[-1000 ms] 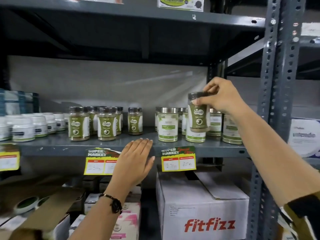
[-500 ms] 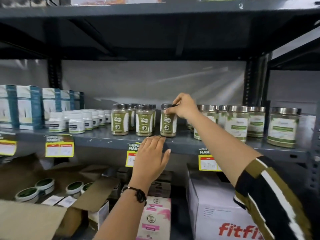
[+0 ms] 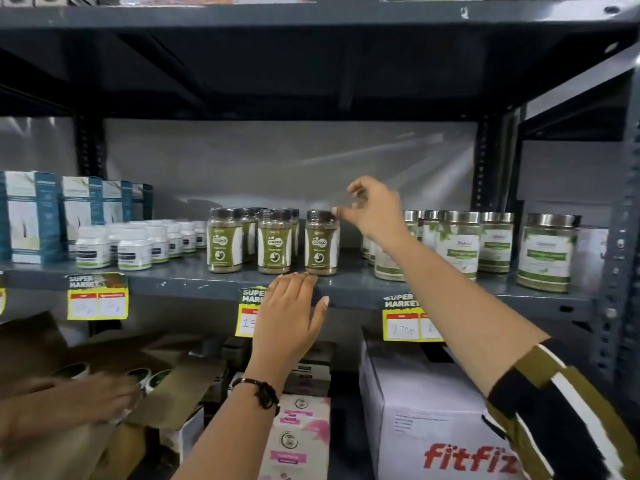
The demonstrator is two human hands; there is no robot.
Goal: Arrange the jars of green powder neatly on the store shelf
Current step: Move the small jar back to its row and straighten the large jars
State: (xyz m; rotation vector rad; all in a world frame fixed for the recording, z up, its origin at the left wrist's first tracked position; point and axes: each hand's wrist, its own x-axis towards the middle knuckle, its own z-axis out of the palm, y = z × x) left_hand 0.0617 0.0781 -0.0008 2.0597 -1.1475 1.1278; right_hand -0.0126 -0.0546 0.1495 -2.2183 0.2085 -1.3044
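Three black-lidded jars of green powder stand in a front row on the grey shelf point(image 3: 173, 284): left jar point(image 3: 224, 244), middle jar point(image 3: 274, 246), right jar point(image 3: 321, 242). More of the same jars stand behind them. My right hand point(image 3: 375, 211) hovers just above and right of the right jar, fingers loosely apart, a fingertip near the lid's edge, holding nothing. My left hand point(image 3: 291, 308) lies flat on the shelf's front edge below the jars, fingers spread.
Larger silver-lidded jars point(image 3: 459, 245) fill the shelf's right side; small white bottles point(image 3: 133, 252) and teal boxes point(image 3: 33, 216) its left. Below are a white Fitfizz carton point(image 3: 429, 427), open cardboard boxes, and another person's blurred hand point(image 3: 72, 401). A steel upright point(image 3: 620, 237) bounds the right.
My right hand carried a jar leftward from the silver-lidded group, set it down as the third in the front row, and has let go and lifted. My left hand stayed on the shelf edge.
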